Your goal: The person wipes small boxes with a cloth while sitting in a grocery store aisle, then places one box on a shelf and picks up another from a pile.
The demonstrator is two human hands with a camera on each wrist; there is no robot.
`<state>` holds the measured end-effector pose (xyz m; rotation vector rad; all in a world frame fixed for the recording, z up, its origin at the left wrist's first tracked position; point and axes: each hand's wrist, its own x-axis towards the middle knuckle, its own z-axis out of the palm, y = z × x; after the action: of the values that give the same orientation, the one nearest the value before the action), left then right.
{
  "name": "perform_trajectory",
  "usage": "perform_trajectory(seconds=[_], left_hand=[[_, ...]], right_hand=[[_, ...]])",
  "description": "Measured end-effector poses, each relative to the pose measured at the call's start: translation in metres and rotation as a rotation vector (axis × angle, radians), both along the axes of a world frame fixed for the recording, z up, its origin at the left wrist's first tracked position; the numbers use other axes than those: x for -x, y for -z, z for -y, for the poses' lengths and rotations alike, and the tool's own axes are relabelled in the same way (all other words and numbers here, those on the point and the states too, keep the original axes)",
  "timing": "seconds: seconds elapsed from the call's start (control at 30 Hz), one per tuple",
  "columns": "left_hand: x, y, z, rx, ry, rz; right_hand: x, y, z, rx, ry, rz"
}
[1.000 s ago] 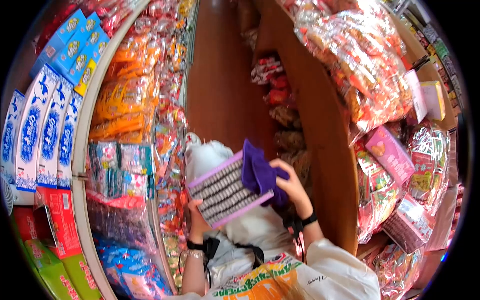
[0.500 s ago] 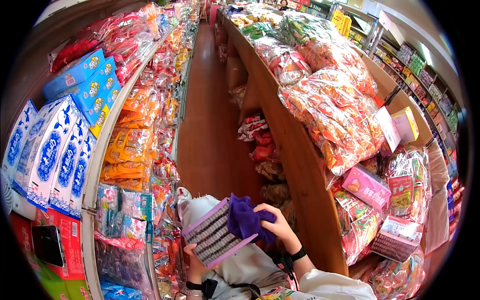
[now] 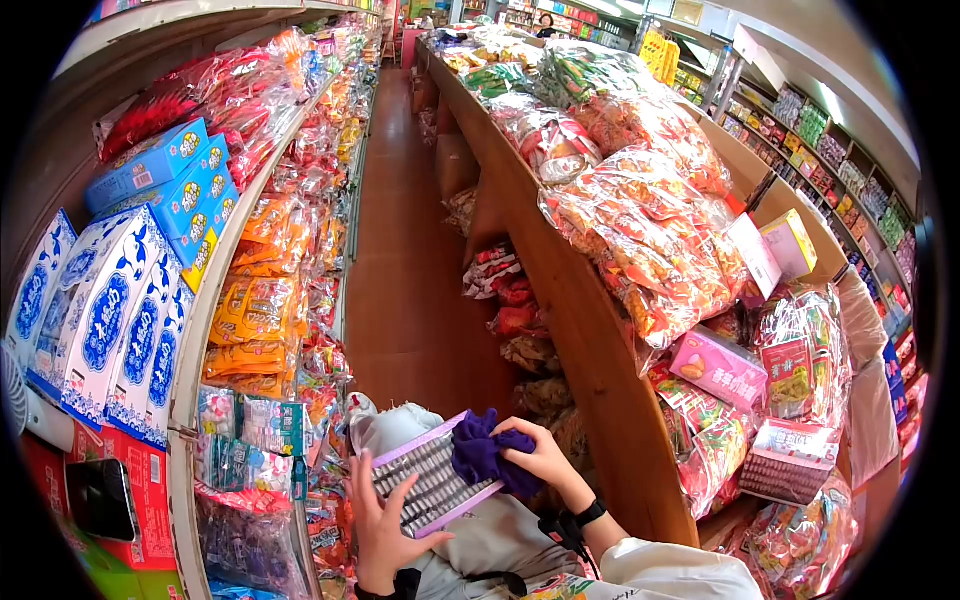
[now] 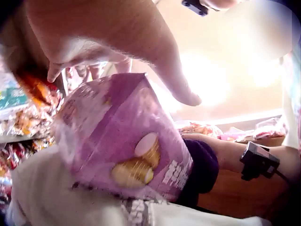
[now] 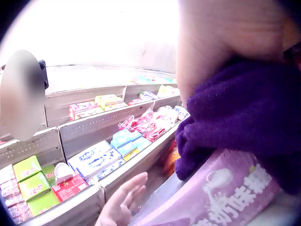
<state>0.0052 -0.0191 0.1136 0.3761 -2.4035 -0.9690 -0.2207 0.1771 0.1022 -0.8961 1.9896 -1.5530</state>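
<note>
Left hand (image 3: 385,525): fingers spread, grasping nothing, at the box's left end.
Right hand (image 3: 550,460): grips purple cloth (image 3: 484,452) against the box.
Box (image 3: 432,490): between the hands, tilted.
Wiping, probably: brace the left end; press cloth flat, lightly.

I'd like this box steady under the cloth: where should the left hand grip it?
Probably by the long edges at the left end of the box, coming from the left: its sides are straight, that end is bare, and the left hand is spread there, while the cloth and right hand cover the other end.
</note>
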Motion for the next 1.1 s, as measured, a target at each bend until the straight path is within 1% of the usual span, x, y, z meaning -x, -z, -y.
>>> perform_trajectory(seconds=[0.07,0.1,0.13,0.17,0.2,0.23,0.27,0.33,0.4,0.47,0.53,0.57,0.6,0.67,0.7,0.73,0.83,0.87,0.93,1.0,1.07,1.1], left_hand=[[0.007,-0.020,-0.006,0.272,0.054,0.292],[0.013,-0.019,-0.009,0.218,0.088,0.254],[0.022,-0.017,-0.012,0.213,0.079,0.258],[0.031,-0.014,-0.015,0.280,0.048,0.288],[0.039,-0.011,-0.016,0.346,0.017,0.319],[0.042,-0.006,-0.016,0.371,-0.006,0.354],[0.043,-0.005,-0.016,0.365,-0.013,0.365],[0.045,-0.004,-0.020,0.383,-0.044,0.304],[0.044,-0.008,-0.024,0.443,-0.038,0.353],[0.046,-0.006,-0.028,0.447,-0.041,0.373],[0.047,0.000,-0.026,0.437,-0.052,0.371],[0.047,0.003,-0.024,0.440,-0.049,0.352],[0.044,0.005,-0.022,0.431,-0.062,0.368],[0.038,0.009,-0.018,0.367,-0.062,0.277],[0.037,0.006,-0.019,0.365,-0.081,0.276],[0.036,0.007,-0.019,0.355,-0.090,0.291],[0.036,0.008,-0.021,0.103,-0.091,0.064],[0.036,0.010,-0.023,0.095,-0.104,0.067],[0.037,0.015,-0.025,0.002,-0.235,-0.090],[0.035,0.014,-0.025,-0.023,-0.284,-0.114],[0.034,0.018,-0.025,-0.189,-0.329,-0.272],[0.033,0.018,-0.025,-0.223,-0.348,-0.299]], right_hand=[[-0.005,0.000,0.001,0.005,-0.004,-0.004],[-0.007,-0.001,0.002,0.010,-0.001,-0.021],[-0.008,-0.003,0.003,0.015,-0.003,-0.040],[-0.009,-0.005,0.003,0.012,-0.015,-0.038],[-0.010,-0.007,0.004,0.001,-0.011,-0.105],[-0.013,-0.010,0.004,-0.010,-0.006,-0.168],[-0.017,-0.015,0.004,-0.014,-0.016,-0.159],[-0.025,-0.032,0.005,-0.078,0.020,-0.332],[-0.033,-0.036,0.006,-0.174,0.038,-0.388],[-0.050,-0.043,0.013,-0.335,0.116,-0.671],[-0.064,-0.052,0.020,-0.385,0.037,-0.860],[-0.068,-0.049,0.024,-0.358,-0.014,-0.924],[-0.069,-0.048,0.026,-0.355,-0.036,-0.915],[-0.068,-0.047,0.030,-0.312,-0.057,-0.884],[-0.063,-0.044,0.032,-0.301,-0.048,-0.862],[-0.060,-0.044,0.035,-0.315,-0.020,-0.834],[-0.055,-0.044,0.046,-0.334,0.134,-0.801],[-0.059,-0.045,0.048,-0.336,0.118,-0.801],[-0.068,-0.050,0.052,-0.385,0.055,-0.927],[-0.079,-0.048,0.052,-0.337,-0.060,-0.977],[-0.091,-0.048,0.052,-0.336,-0.174,-0.937],[-0.096,-0.049,0.053,-0.337,-0.189,-0.951]])
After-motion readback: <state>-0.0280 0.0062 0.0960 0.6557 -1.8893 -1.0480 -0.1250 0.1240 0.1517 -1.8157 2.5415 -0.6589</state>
